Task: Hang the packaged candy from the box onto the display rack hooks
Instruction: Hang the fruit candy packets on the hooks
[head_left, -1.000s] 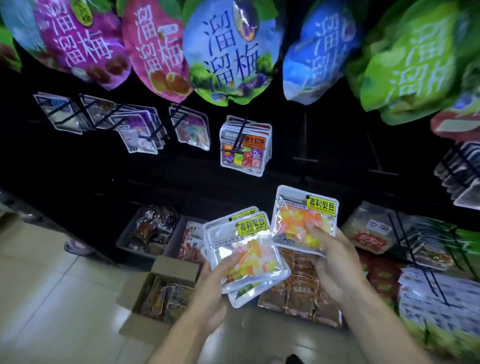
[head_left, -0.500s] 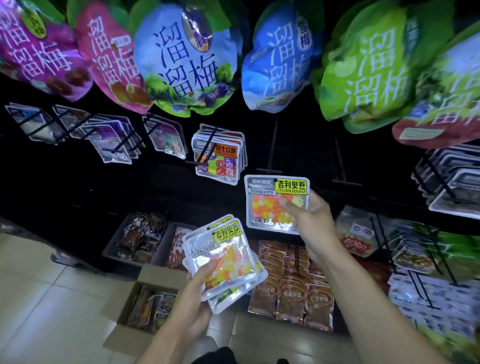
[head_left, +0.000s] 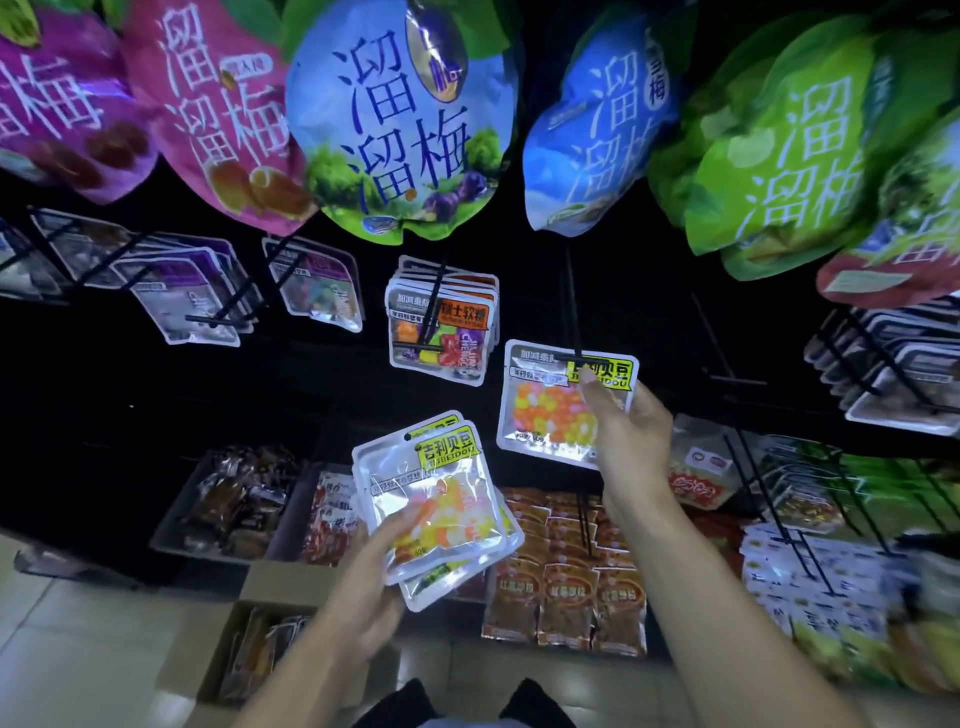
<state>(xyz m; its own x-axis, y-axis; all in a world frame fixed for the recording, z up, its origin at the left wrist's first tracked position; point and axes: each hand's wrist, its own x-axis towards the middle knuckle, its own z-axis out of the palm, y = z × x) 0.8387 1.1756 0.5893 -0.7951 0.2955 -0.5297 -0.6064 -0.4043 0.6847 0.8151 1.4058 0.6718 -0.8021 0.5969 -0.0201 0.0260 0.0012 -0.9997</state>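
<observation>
Here my left hand (head_left: 363, 587) grips the spare packs (head_left: 434, 512), fanned low above the box (head_left: 260, 639) so the next is ready. My right hand (head_left: 626, 436) pinches one pack (head_left: 545, 410) by its top, raised flat to the hook (head_left: 574, 322), apparently threading it. Dark rack (head_left: 649, 291), tiled floor (head_left: 78, 649).

Dim shop aisle: a dark back wall (head_left: 649, 291) fills mid-frame, while pale glossy floor tiles (head_left: 78, 649) catch the light at lower left
</observation>
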